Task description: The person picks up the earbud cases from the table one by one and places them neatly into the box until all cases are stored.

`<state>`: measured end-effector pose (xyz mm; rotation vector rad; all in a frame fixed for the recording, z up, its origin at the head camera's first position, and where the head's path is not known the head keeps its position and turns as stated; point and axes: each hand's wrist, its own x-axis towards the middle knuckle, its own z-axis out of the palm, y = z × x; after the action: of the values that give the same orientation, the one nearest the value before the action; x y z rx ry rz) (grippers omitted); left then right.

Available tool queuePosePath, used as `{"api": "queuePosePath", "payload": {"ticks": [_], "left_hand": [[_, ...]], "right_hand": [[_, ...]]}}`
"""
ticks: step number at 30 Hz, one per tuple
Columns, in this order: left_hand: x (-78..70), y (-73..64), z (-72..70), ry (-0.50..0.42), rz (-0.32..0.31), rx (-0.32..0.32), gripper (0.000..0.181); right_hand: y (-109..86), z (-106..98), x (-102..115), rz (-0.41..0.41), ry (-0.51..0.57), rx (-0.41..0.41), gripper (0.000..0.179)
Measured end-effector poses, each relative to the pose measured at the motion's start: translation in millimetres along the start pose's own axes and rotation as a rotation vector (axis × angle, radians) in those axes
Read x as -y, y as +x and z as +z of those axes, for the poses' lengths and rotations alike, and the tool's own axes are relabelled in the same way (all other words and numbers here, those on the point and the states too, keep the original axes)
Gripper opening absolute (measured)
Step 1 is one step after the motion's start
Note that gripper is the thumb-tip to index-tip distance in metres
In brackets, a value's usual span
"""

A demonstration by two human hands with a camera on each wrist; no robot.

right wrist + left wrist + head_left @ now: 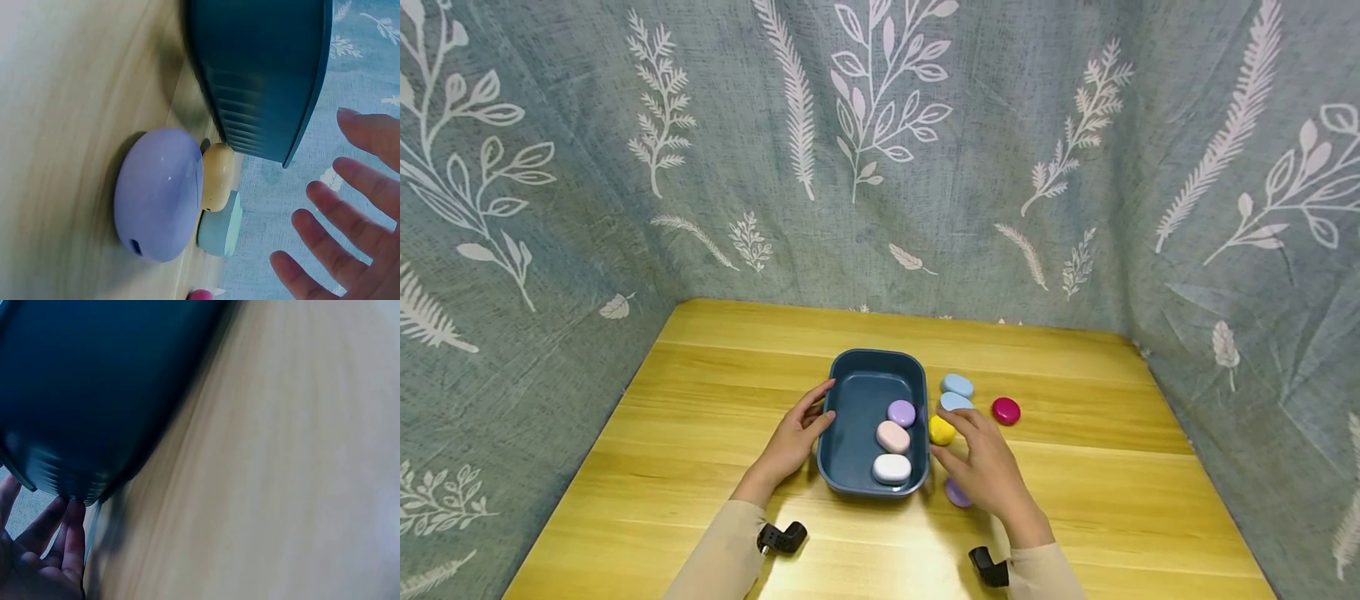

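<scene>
A dark blue rectangular bin (850,450) stands on the table with three glossy rounded pieces along its right side: lavender (901,413), pale pink (892,437) and white (891,469). My left hand (792,442) touches the bin's left side, its extended fingertips against the outer wall in the left wrist view. My right hand (988,471), fingers spread and holding nothing, hovers right of the bin. Near it lie a yellow piece (942,431) and an egg-shaped lavender piece (159,194) with a small dark slot; the hand partly hides both in the head view.
Two light blue pieces (957,386) lie beyond the yellow one, the nearer partly covered by the right hand. A crimson piece (1006,411) sits farther right. The wooden table (715,375) is bordered by a leaf-patterned grey-blue cloth (955,250) at the back and sides.
</scene>
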<state>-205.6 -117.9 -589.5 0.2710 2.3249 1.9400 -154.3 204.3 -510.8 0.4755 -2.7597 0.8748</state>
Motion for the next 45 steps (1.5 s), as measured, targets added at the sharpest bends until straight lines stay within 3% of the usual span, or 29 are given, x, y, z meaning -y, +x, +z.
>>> {"api": "queuePosePath", "payload": {"ticks": [18, 33, 45], "left_hand": [[-1.8, -0.2, 0.0, -0.005, -0.006, 0.002, 0.054], [-2.8, -0.3, 0.3, -0.012, -0.001, 0.007, 0.055], [-2.6, -0.5, -0.9, -0.006, -0.008, 0.004, 0.055]], "right_hand": [[-20.5, -0.5, -8.6, 0.153, -0.013, -0.012, 0.063], [-30.3, 5.3, -13.7, 0.302, -0.016, 0.124, 0.059], [-31.6, 14.3, -17.8, 0.325, -0.025, 0.19, 0.064]]}}
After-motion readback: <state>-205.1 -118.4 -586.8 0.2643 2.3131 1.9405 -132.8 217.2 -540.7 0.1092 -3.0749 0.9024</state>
